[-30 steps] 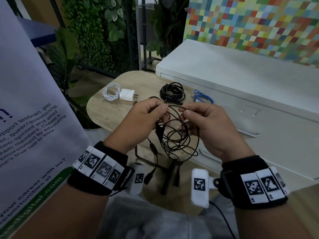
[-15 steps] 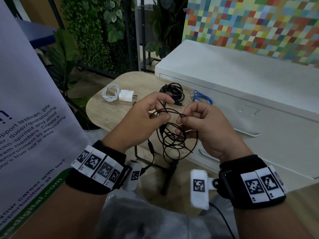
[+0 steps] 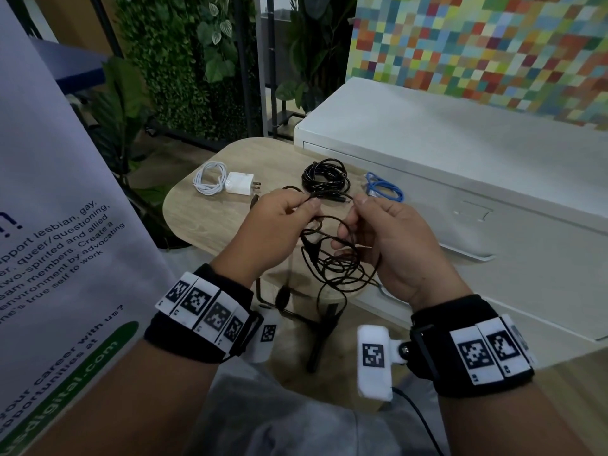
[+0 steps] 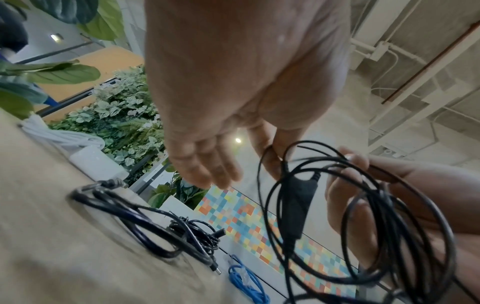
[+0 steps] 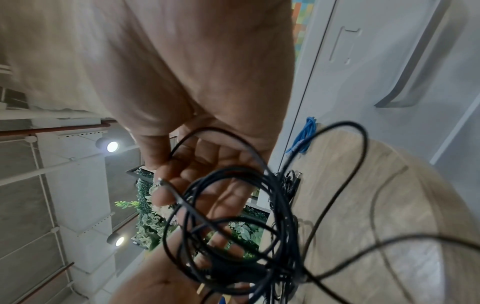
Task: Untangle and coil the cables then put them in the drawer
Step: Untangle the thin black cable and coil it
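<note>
A thin black cable (image 3: 335, 263) hangs in tangled loops between my two hands, above the near edge of the wooden table (image 3: 197, 222). My left hand (image 3: 304, 205) pinches one strand at the top between thumb and forefinger. My right hand (image 3: 353, 225) curls its fingers round several loops. In the left wrist view the cable's black inline piece (image 4: 298, 203) dangles between the hands. The right wrist view shows the loops (image 5: 233, 216) bunched over my curled fingers. The white drawer unit (image 3: 460, 166) stands to the right, its drawers closed.
On the table lie a coiled white cable (image 3: 209, 182), a white charger (image 3: 240, 187), a coiled black cable (image 3: 325, 179) and a blue cable (image 3: 385, 190). A printed banner (image 3: 65, 241) stands close on my left. Plants fill the space behind the table.
Both hands have risen a little with the tangle. My left forefinger, stretched out half a second ago, has closed against the thumb on a strand, and my right hand has drawn slightly away.
</note>
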